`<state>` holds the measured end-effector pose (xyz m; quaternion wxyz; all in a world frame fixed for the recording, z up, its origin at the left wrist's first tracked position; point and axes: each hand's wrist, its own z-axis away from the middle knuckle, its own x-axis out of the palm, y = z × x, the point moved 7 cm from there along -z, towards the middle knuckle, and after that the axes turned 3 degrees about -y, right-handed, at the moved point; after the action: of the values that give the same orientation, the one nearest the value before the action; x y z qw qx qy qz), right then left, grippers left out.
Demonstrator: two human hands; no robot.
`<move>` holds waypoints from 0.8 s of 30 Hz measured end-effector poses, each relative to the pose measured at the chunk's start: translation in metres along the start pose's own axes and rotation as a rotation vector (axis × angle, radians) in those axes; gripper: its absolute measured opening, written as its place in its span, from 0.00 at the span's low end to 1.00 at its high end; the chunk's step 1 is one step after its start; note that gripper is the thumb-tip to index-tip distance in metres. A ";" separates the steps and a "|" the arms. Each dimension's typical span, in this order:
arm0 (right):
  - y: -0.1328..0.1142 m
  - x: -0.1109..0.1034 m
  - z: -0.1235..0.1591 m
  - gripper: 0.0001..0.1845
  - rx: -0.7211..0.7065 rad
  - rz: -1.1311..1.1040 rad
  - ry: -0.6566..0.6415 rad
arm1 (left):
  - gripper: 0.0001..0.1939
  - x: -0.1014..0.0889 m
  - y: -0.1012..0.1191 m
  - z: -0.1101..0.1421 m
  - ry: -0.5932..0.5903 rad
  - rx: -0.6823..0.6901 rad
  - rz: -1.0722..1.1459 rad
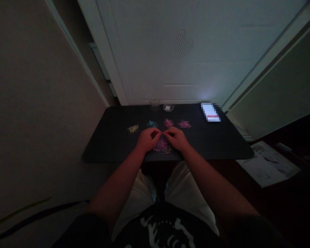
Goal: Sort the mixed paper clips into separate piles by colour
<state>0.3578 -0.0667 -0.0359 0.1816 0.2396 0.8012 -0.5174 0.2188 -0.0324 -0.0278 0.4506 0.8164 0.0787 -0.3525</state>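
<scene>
My left hand [148, 139] and my right hand [176, 137] meet above the near middle of the dark table [113, 146]. Thumb and fingers of each are pinched together, their tips almost touching; whatever lies between them is too small to make out. Just below the fingertips is a mixed heap of thin little coloured pieces [163, 146], mostly pink and purple, partly hidden by my hands. Beyond my hands, smaller piles lie in a row: a pale yellow pile [133, 129], a blue pile [152, 123], a pink pile [168, 122] and another pink pile [184, 124].
Along the table's back edge stand a clear container [155, 104] and a round clear lid [168, 107] with a white label. A lit phone [210, 112] is at the back right. A white door panel [155, 51] rises behind. Papers [270, 163] lie lower right, off the table.
</scene>
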 end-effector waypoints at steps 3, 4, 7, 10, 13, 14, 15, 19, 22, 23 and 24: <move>0.000 0.000 0.000 0.07 0.003 -0.007 -0.001 | 0.09 0.000 0.000 0.000 -0.004 -0.001 0.008; 0.001 0.000 0.000 0.06 0.008 -0.007 0.003 | 0.09 0.000 -0.001 0.000 -0.006 -0.005 0.008; 0.006 0.000 0.001 0.06 0.061 -0.035 0.021 | 0.09 0.001 -0.003 -0.001 -0.010 -0.017 0.005; 0.008 0.004 0.002 0.12 0.093 -0.119 -0.020 | 0.09 0.002 -0.003 -0.001 -0.020 -0.016 -0.004; 0.004 0.006 0.004 0.16 0.077 -0.167 -0.060 | 0.09 0.002 -0.003 -0.002 -0.021 -0.015 -0.007; 0.002 0.006 0.004 0.17 0.076 -0.170 -0.064 | 0.09 0.002 -0.002 -0.002 -0.020 -0.015 -0.007; 0.002 0.006 0.004 0.18 0.076 -0.167 -0.067 | 0.09 0.002 -0.002 -0.002 -0.020 -0.015 -0.006; 0.000 0.005 0.002 0.08 0.065 -0.092 -0.061 | 0.09 0.003 0.000 -0.001 -0.031 -0.001 -0.013; 0.001 0.002 0.001 0.05 0.055 -0.034 -0.030 | 0.09 0.004 0.000 -0.001 -0.041 0.005 -0.021; 0.001 0.002 0.001 0.05 0.053 -0.027 -0.021 | 0.09 0.004 0.000 -0.001 -0.044 0.006 -0.022; 0.001 0.001 0.001 0.05 0.052 -0.026 -0.013 | 0.09 0.004 0.000 -0.001 -0.048 0.005 -0.025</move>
<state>0.3576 -0.0672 -0.0381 0.1737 0.2306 0.7894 -0.5417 0.2224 -0.0324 -0.0301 0.4458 0.8079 0.0770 -0.3777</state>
